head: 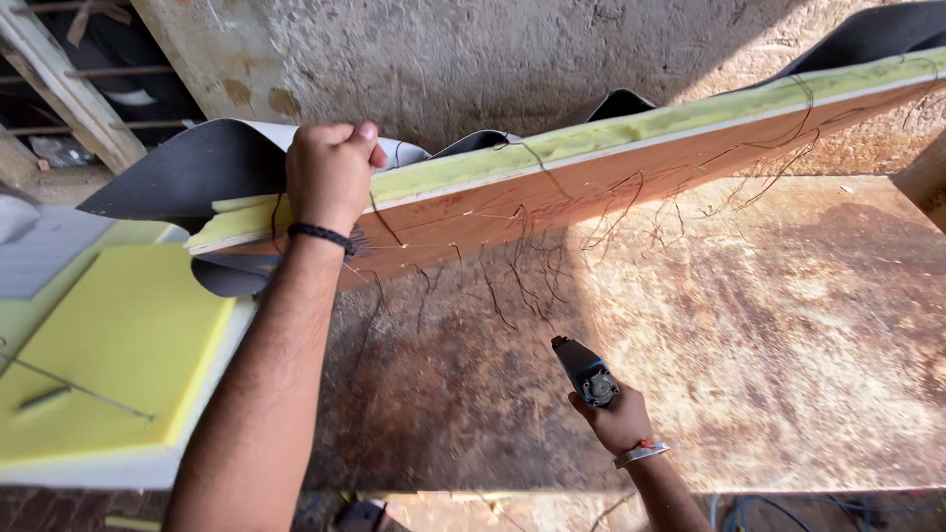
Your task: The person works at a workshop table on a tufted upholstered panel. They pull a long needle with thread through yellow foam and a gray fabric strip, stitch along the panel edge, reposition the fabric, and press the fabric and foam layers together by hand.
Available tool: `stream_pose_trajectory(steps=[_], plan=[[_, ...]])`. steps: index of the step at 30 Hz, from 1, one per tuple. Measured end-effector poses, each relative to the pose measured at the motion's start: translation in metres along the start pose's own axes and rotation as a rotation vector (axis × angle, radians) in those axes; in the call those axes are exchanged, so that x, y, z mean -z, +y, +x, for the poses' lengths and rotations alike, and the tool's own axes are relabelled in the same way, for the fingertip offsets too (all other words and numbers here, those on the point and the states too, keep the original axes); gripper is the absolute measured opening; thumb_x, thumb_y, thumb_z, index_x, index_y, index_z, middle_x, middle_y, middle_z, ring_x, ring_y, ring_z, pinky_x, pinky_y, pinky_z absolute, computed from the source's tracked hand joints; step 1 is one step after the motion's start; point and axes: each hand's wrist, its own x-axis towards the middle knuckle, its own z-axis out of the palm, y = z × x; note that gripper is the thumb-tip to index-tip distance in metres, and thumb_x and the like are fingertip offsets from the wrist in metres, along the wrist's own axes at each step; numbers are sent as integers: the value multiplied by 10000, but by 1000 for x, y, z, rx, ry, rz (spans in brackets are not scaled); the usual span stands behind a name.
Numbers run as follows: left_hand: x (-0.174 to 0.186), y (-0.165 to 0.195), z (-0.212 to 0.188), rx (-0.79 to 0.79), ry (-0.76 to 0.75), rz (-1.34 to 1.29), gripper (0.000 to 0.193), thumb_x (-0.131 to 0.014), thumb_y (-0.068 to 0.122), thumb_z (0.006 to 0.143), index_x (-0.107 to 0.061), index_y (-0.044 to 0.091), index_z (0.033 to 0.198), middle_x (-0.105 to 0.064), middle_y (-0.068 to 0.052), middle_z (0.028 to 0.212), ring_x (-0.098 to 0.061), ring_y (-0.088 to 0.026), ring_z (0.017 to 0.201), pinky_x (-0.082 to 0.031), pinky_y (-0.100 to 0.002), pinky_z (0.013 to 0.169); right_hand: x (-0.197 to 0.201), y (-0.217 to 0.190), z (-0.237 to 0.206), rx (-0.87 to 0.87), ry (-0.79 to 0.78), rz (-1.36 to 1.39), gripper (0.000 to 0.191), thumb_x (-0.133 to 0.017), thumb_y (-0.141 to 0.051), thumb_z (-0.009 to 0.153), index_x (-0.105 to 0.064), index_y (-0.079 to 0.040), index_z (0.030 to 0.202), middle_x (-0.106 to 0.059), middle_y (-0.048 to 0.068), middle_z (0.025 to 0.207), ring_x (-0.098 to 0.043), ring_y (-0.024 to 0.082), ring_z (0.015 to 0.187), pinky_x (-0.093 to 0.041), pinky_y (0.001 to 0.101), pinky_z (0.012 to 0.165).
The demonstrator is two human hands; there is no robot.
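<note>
Our left hand (330, 172) grips the dark covering (197, 167) over the far foam-topped board (611, 167), threads dangling, edge seemingly unfastened; our right hand (619, 419) is closed around a staple gun (586, 372) nearer us.

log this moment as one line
left hand: grips dark sheet at padded board edge | right hand: holds staple gun

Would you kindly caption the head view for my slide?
Left hand grips dark sheet over a foam-topped board; right hand holds a staple gun.
</note>
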Motion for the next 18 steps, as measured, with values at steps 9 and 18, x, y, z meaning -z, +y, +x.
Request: stream_pose_trajectory(steps=[9,18], plan=[[-29,-43,-393,139,-275,-132,421,-620,291,1030,-687,26,710,-667,-65,651,-630,-166,601,-505,-326,598,231,198,-151,-244,83,-176,430,-864,-357,711,-791,7,928,-798,167,777,-756,253,693,-570,408,644],[-138,-53,-638,542,-958,518,335,-648,407,950,-801,137,824,-773,-65,834,-728,-284,828,-551,-440,784,382,279,-228,-467,146,-221,453,-864,-346,735,-771,-18,1035,-797,138,904,-746,232,834,-552,382,775]])
